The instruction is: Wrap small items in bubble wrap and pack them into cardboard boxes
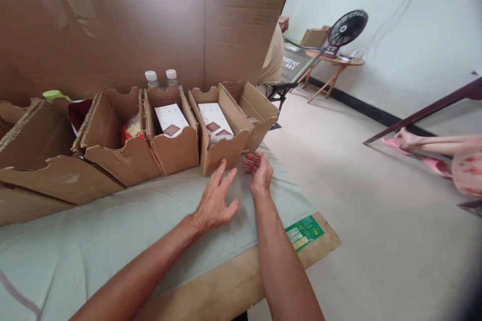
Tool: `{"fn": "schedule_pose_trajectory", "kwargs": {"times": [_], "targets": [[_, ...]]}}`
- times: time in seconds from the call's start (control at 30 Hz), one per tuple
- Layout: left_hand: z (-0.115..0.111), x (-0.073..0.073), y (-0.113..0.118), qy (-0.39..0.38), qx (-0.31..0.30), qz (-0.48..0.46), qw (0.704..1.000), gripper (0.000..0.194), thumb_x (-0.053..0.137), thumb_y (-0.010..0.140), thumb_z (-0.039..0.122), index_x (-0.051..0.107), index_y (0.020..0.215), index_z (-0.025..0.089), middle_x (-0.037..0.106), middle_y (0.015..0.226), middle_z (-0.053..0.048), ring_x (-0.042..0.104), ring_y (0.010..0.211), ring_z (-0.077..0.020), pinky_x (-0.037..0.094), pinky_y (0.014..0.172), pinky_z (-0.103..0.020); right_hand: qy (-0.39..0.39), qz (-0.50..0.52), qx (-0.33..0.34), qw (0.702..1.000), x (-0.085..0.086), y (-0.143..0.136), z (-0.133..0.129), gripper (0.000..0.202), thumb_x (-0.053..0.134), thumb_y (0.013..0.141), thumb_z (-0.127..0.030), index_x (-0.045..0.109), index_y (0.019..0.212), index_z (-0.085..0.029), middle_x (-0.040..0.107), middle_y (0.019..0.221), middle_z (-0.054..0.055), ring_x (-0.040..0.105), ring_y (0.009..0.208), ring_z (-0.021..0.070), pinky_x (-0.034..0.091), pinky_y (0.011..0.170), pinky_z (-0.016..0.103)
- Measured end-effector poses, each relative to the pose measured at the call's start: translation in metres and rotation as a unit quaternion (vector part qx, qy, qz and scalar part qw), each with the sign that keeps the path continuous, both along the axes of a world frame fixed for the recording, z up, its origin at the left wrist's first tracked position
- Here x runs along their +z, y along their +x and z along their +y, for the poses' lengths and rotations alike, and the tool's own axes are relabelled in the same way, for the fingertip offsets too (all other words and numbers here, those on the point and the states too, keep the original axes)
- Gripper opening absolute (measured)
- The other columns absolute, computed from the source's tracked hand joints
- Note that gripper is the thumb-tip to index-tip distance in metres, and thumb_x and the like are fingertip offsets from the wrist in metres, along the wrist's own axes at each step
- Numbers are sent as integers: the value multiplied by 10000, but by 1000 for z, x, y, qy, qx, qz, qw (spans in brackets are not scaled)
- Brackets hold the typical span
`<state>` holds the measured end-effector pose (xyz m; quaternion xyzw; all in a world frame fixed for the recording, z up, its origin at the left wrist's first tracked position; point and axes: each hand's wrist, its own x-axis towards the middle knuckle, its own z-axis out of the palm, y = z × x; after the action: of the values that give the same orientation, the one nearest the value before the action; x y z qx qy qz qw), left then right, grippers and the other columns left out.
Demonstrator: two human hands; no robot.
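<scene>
My left hand (216,198) is open over the green cloth, its fingers spread near the front of a cardboard bin (228,153) that holds a white box (213,116). My right hand (260,173) is open with the palm turned up and fingers loosely curled, close to that bin's right corner and below the end bin (265,130). Neither hand holds anything. To the left, another bin (176,153) has a similar white box (171,118) inside. A further bin (122,163) contains a red and clear packet (132,129).
More cardboard bins (60,183) line the left. Two white-capped bottles (171,77) stand behind the row, before a tall cardboard panel (150,25). Beyond the table (211,293) are a fan (346,28), a seated person behind the panel, and a person's legs (433,144) at right.
</scene>
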<state>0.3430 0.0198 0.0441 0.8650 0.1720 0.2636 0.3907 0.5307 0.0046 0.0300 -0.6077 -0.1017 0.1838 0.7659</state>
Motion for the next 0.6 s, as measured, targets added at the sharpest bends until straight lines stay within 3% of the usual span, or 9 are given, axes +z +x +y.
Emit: {"fn": "schedule_pose_trajectory", "kwargs": {"times": [0.1,0.2,0.33,0.4,0.5,0.53,0.6], "targets": [[22,-1,14,-25,5,25,999,910,655,757,242,313,1597,154,13,1747,-202,80,1614,-392,220,1259,-627,-6,0,-8,1000,5,-2,1,502,511,870,-661,651,933,-183,755,781,70,697,595,164,429,446,232],[20,-1,12,-44,-4,58,997,872,688,737,251,409,1553,122,89,1732,-238,168,1584,-458,258,1233,-664,-12,-29,-7,999,17,-8,-3,426,582,828,-602,645,880,-183,727,716,45,658,549,150,401,443,227],[-23,-3,-33,-47,-49,91,994,718,739,705,235,611,1401,121,326,1662,-257,316,1526,-492,213,1229,-712,4,-111,22,994,55,-44,-11,295,679,798,-460,687,901,-183,704,696,1,608,550,123,458,539,248],[-57,-15,-69,-52,-100,104,988,711,757,758,313,597,1435,169,350,1665,-216,294,1541,-470,184,1242,-702,16,-195,90,977,82,-73,-8,292,664,843,-406,716,1036,-194,720,742,-8,607,576,124,504,608,273],[-106,-45,-123,-100,-160,113,976,665,747,845,477,592,1460,279,345,1681,-133,305,1535,-466,217,1244,-676,-39,-375,235,896,121,-117,12,449,545,941,-293,608,1382,-239,734,785,-23,624,629,137,522,685,284],[-120,-55,-139,-132,-162,118,971,538,686,909,477,625,1426,338,413,1652,-94,345,1525,-440,268,1242,-645,-99,-435,273,852,132,-129,22,505,517,950,-252,550,1454,-260,740,795,-25,643,667,148,518,718,285],[-139,-68,-165,-216,-104,114,964,506,593,980,454,553,1483,415,540,1567,-56,434,1491,-382,376,1214,-585,-247,-520,308,757,149,-146,43,521,517,941,-208,553,1454,-285,764,838,-1,694,777,189,500,779,301]]}}
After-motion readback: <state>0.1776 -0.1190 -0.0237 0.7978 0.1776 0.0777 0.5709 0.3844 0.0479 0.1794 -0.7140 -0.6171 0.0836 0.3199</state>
